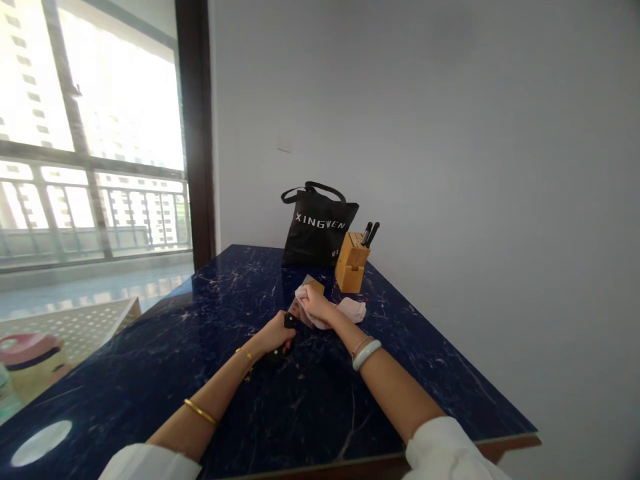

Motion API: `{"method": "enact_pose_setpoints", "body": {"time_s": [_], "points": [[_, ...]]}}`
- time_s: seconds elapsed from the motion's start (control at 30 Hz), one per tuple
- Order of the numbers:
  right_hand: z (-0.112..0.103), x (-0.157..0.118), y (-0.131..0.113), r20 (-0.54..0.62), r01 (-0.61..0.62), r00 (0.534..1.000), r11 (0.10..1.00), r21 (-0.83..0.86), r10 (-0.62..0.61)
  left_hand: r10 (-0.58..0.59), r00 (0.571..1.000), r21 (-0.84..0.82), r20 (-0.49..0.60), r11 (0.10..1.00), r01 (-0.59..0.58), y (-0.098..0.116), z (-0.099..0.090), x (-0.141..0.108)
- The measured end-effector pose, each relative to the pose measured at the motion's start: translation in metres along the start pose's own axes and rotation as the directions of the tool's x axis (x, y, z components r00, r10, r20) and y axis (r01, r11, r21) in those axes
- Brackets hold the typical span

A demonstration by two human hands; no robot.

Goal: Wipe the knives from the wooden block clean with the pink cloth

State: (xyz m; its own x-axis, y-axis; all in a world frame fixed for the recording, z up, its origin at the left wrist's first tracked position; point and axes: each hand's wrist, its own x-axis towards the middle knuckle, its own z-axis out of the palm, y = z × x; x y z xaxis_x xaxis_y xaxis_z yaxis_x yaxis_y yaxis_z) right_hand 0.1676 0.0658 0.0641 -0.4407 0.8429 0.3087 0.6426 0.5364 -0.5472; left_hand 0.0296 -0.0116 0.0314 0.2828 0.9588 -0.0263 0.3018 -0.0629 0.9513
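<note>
Left hand: we see the left hand (274, 333) closed around the black-handled kitchen knife (290, 321). Its fingers (285, 345) curl tightly around the grip, and we read this as keeping the knife steady against the other hand's pressure.

Right hand: the right hand (314, 303) bunches the pink cloth (350, 310) over the blade (311, 285). We can make out fingers (306, 297) pressed together on top of the fabric, apparently pinching it against the metal.

Knife and cloth: both sit near the middle of the surface (320, 400), closer to the far edge than the near one. The cloth's loose end trails toward the right edge.

Far edge: the wooden knife block (351, 263) stands upright, with two dark knife handles (370, 233) rising from it. The black tote bag (316, 230) printed "XINGWEN" stands just to its left, against the wall (450, 133). We take this placement to keep both clear of the hands.

Hidden: the cloth and right hand cover most of the blade, so we cannot tell its full shape or edge. The left hand hides part of the handle, and the left thumb is hard to make out. Glare and dark reflections blur the knife's lower end.
</note>
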Motion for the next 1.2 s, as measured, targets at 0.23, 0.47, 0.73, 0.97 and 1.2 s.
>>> {"method": "enact_pose_setpoints", "body": {"time_s": [0.23, 0.47, 0.73, 0.97, 1.2], "points": [[-0.022, 0.055, 0.023, -0.097, -0.181, 0.979, 0.983, -0.001, 0.180, -0.038, 0.994, 0.046, -0.099, 0.998, 0.043, -0.001, 0.001, -0.006], [-0.011, 0.054, 0.021, -0.084, -0.139, 0.987, 0.990, -0.040, 0.135, -0.044, 0.995, 0.040, -0.089, 0.998, 0.047, -0.006, -0.001, -0.001], [0.017, -0.010, -0.007, 0.039, 0.197, 0.979, 0.980, 0.037, -0.198, 0.005, 0.999, 0.031, -0.053, 1.000, -0.004, 0.003, -0.002, -0.001], [-0.004, -0.026, -0.006, 0.180, 0.159, 0.971, 0.987, -0.009, -0.155, 0.014, 0.999, 0.031, -0.040, 0.999, -0.013, 0.003, -0.001, 0.000], [-0.020, -0.032, 0.016, 0.190, 0.063, 0.981, 0.994, -0.094, -0.044, 0.014, 0.998, 0.018, -0.056, 1.000, -0.013, -0.003, -0.002, 0.002]]}}
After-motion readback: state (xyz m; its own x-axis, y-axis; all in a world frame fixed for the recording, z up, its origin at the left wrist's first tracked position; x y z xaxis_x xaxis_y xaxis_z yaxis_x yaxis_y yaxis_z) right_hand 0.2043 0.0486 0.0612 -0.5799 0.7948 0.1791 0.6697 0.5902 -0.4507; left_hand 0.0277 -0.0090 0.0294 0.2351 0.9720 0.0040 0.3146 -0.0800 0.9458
